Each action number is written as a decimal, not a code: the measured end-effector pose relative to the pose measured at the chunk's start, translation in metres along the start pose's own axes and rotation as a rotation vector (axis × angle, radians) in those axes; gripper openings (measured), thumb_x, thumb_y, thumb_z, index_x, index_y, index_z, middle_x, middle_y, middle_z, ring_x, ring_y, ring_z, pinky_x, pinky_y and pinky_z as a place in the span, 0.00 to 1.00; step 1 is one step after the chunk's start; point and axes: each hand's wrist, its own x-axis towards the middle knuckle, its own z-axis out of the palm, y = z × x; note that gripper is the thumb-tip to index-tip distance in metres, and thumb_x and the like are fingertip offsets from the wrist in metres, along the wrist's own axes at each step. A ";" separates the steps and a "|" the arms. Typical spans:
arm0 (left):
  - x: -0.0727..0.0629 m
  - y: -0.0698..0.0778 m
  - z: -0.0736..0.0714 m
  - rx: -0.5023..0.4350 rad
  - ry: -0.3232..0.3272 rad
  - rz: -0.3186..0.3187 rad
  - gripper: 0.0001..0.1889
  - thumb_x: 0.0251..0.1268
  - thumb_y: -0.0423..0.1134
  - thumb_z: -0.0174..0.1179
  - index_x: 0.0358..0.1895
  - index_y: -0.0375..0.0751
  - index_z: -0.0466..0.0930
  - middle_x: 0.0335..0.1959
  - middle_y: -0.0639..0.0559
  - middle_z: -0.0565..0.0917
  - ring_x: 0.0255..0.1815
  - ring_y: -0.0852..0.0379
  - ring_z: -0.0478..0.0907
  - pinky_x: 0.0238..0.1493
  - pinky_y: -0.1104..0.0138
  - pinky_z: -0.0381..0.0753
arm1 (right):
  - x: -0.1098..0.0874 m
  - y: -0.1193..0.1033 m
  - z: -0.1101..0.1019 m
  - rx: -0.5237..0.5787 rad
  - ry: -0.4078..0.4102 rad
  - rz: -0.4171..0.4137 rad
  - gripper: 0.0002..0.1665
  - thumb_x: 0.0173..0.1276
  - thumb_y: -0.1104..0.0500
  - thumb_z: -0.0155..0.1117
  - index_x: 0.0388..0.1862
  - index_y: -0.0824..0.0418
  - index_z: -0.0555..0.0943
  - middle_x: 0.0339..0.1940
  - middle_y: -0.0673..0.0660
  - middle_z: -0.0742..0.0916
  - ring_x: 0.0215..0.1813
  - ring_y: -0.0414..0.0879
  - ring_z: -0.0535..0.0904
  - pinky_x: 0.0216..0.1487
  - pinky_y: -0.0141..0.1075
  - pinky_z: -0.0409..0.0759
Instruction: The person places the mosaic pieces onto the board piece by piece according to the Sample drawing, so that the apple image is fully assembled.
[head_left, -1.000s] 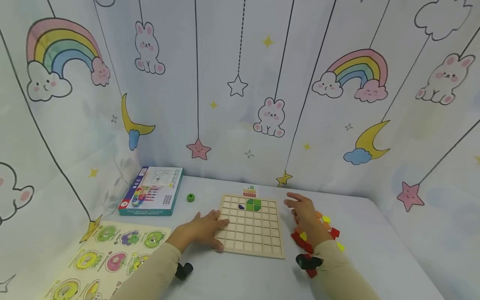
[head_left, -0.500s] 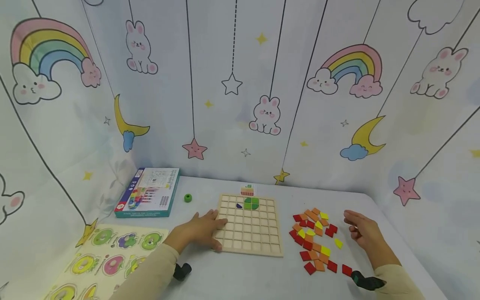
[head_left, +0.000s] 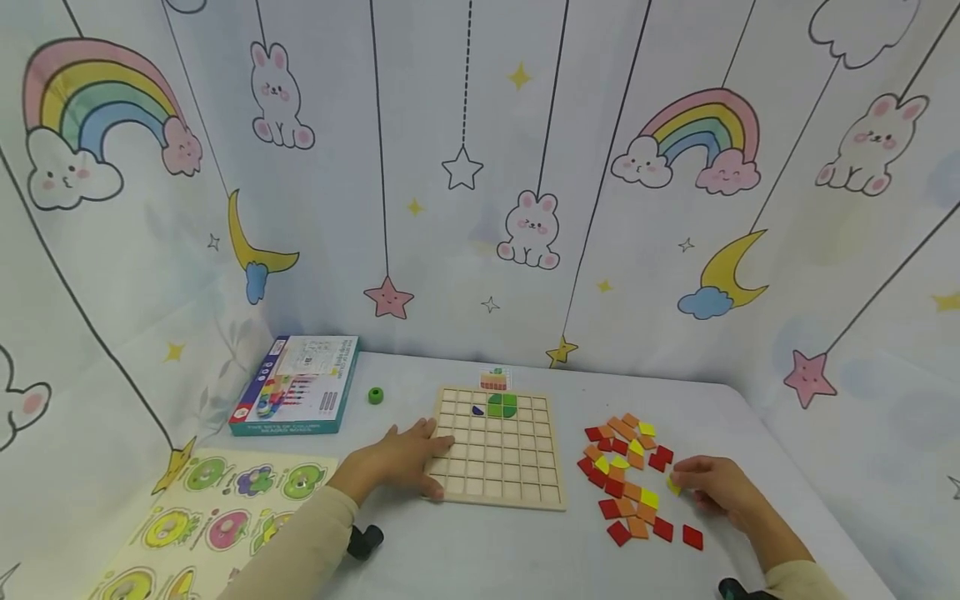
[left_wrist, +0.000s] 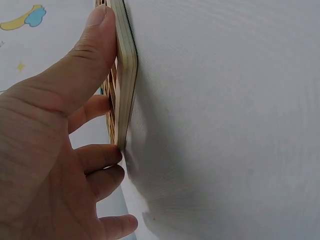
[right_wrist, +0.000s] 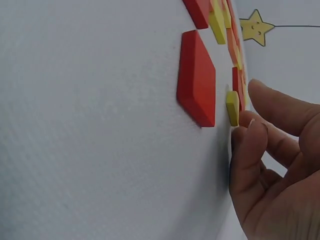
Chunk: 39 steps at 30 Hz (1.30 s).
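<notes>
Table [head_left: 480, 550]: white-covered; everything is laid out on it.
Fruit sheet [head_left: 197, 546]: placed at the left, probably as something set aside.
Wooden board [head_left: 498, 458]: centred; its gridded face is turned up.
Box [head_left: 297, 383]: laid at the far left, well apart from the board.
Left hand [head_left: 405, 458]: spread, rested on the board's left edge; the board is apparently steadied by it.
Right hand [head_left: 723, 492]: narrowed, bent fingers brought to a yellow piece [head_left: 674, 487]; whether it is pinched cannot be told.
Picture card [head_left: 495, 380]: placed just beyond the board, presumably for easy viewing.
Green pieces [head_left: 502, 406]: grouped in cells near the far edge, seemingly kept aligned by the ridges.
Loose pieces [head_left: 615, 487]: scattered right of the board, presumably within reach.
Ring [head_left: 376, 396]: left near the box.
Blue piece [head_left: 477, 410]: set just left of the green ones.
</notes>
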 end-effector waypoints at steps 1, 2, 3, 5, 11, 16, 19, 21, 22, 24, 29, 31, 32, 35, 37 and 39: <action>0.000 0.000 0.000 -0.002 0.000 -0.001 0.48 0.49 0.62 0.75 0.76 0.54 0.69 0.81 0.38 0.57 0.84 0.40 0.49 0.76 0.32 0.47 | -0.001 -0.002 0.002 -0.029 0.002 -0.009 0.26 0.68 0.51 0.72 0.57 0.67 0.81 0.33 0.54 0.79 0.31 0.49 0.74 0.30 0.35 0.75; 0.000 -0.001 0.000 -0.005 0.002 0.000 0.48 0.49 0.61 0.76 0.76 0.54 0.69 0.81 0.38 0.57 0.84 0.40 0.49 0.76 0.32 0.47 | -0.002 -0.003 0.004 -0.058 0.004 -0.017 0.25 0.67 0.52 0.73 0.56 0.67 0.81 0.32 0.54 0.79 0.30 0.49 0.74 0.30 0.35 0.75; 0.000 -0.001 0.000 -0.004 0.003 0.001 0.48 0.49 0.62 0.76 0.76 0.54 0.69 0.81 0.38 0.57 0.83 0.40 0.49 0.76 0.32 0.47 | -0.003 -0.005 0.006 -0.084 0.006 -0.024 0.24 0.67 0.54 0.73 0.54 0.67 0.81 0.32 0.54 0.79 0.30 0.49 0.74 0.30 0.35 0.75; 0.001 -0.002 0.000 -0.005 0.004 0.001 0.48 0.49 0.62 0.76 0.76 0.54 0.69 0.81 0.39 0.58 0.84 0.40 0.49 0.76 0.32 0.47 | -0.004 -0.008 0.009 -0.121 0.007 -0.033 0.22 0.66 0.55 0.73 0.52 0.67 0.81 0.31 0.55 0.78 0.29 0.48 0.74 0.29 0.35 0.75; 0.001 -0.002 0.000 -0.010 0.006 0.004 0.48 0.48 0.62 0.76 0.76 0.54 0.69 0.81 0.38 0.58 0.83 0.40 0.49 0.76 0.32 0.48 | -0.004 -0.009 0.010 -0.137 0.022 -0.032 0.17 0.68 0.56 0.71 0.46 0.66 0.77 0.29 0.55 0.78 0.29 0.48 0.74 0.30 0.35 0.76; 0.001 -0.003 0.000 0.005 0.010 0.005 0.48 0.48 0.62 0.76 0.75 0.55 0.70 0.81 0.38 0.59 0.83 0.40 0.50 0.75 0.32 0.49 | 0.001 -0.007 0.005 0.042 0.039 -0.055 0.24 0.75 0.52 0.63 0.60 0.68 0.73 0.31 0.54 0.80 0.29 0.47 0.76 0.31 0.34 0.81; 0.001 -0.003 -0.001 0.010 0.013 0.005 0.48 0.48 0.62 0.76 0.75 0.54 0.70 0.81 0.38 0.59 0.83 0.39 0.50 0.75 0.31 0.49 | 0.003 -0.010 0.003 0.209 0.056 -0.056 0.33 0.77 0.47 0.61 0.71 0.66 0.68 0.38 0.53 0.82 0.32 0.45 0.79 0.37 0.31 0.85; 0.001 -0.003 0.000 0.004 0.011 0.005 0.48 0.48 0.62 0.76 0.75 0.54 0.70 0.81 0.38 0.59 0.83 0.39 0.50 0.75 0.31 0.49 | 0.004 -0.013 0.003 0.295 0.066 -0.060 0.35 0.77 0.46 0.61 0.72 0.65 0.66 0.41 0.52 0.83 0.36 0.44 0.81 0.42 0.30 0.86; 0.001 -0.002 0.000 0.002 0.008 0.005 0.48 0.48 0.62 0.76 0.75 0.54 0.69 0.81 0.38 0.58 0.83 0.39 0.50 0.75 0.31 0.49 | 0.004 -0.016 0.003 0.330 0.067 -0.064 0.34 0.78 0.46 0.60 0.72 0.65 0.66 0.42 0.52 0.83 0.37 0.44 0.81 0.43 0.30 0.86; 0.001 -0.002 0.000 -0.002 0.007 0.010 0.48 0.49 0.62 0.76 0.75 0.54 0.69 0.81 0.38 0.58 0.83 0.39 0.49 0.75 0.32 0.48 | 0.005 -0.020 0.003 0.380 0.058 -0.080 0.31 0.79 0.46 0.58 0.70 0.63 0.66 0.42 0.51 0.83 0.39 0.43 0.82 0.46 0.30 0.86; -0.001 -0.001 0.002 -0.016 -0.001 0.005 0.47 0.49 0.62 0.75 0.76 0.54 0.69 0.81 0.38 0.58 0.83 0.39 0.49 0.76 0.32 0.48 | 0.011 -0.030 0.004 0.488 0.018 -0.122 0.20 0.80 0.48 0.58 0.62 0.57 0.72 0.41 0.49 0.84 0.39 0.40 0.81 0.46 0.27 0.85; -0.002 -0.001 0.002 -0.020 -0.003 0.000 0.47 0.49 0.62 0.75 0.76 0.54 0.69 0.81 0.38 0.58 0.83 0.39 0.49 0.76 0.32 0.47 | 0.013 -0.035 0.006 0.549 0.037 -0.116 0.15 0.78 0.49 0.60 0.57 0.54 0.77 0.39 0.46 0.85 0.38 0.39 0.82 0.46 0.26 0.84; -0.003 -0.001 0.003 -0.020 -0.004 -0.001 0.48 0.49 0.62 0.75 0.76 0.54 0.69 0.81 0.38 0.58 0.83 0.39 0.49 0.76 0.32 0.47 | 0.014 -0.037 0.007 0.577 0.051 -0.112 0.12 0.78 0.50 0.61 0.54 0.52 0.79 0.38 0.45 0.86 0.38 0.39 0.82 0.46 0.25 0.84; -0.003 -0.002 0.002 -0.016 0.002 0.005 0.48 0.49 0.62 0.75 0.76 0.54 0.69 0.81 0.37 0.57 0.83 0.39 0.49 0.76 0.32 0.47 | 0.015 -0.045 0.010 0.671 0.100 -0.077 0.04 0.75 0.52 0.64 0.45 0.47 0.84 0.36 0.43 0.88 0.38 0.39 0.84 0.47 0.26 0.84; -0.002 -0.002 0.002 -0.014 0.007 0.010 0.48 0.49 0.62 0.75 0.76 0.54 0.69 0.81 0.37 0.57 0.83 0.39 0.49 0.76 0.32 0.48 | 0.014 -0.050 0.011 0.725 0.102 -0.059 0.04 0.75 0.54 0.64 0.42 0.45 0.85 0.36 0.43 0.88 0.40 0.39 0.86 0.47 0.26 0.85; -0.001 -0.003 0.001 -0.007 0.012 0.012 0.48 0.49 0.62 0.75 0.76 0.54 0.68 0.81 0.37 0.57 0.83 0.38 0.49 0.76 0.32 0.48 | 0.013 -0.056 0.012 0.785 0.086 -0.051 0.06 0.76 0.57 0.64 0.41 0.45 0.85 0.36 0.44 0.89 0.41 0.39 0.87 0.48 0.27 0.85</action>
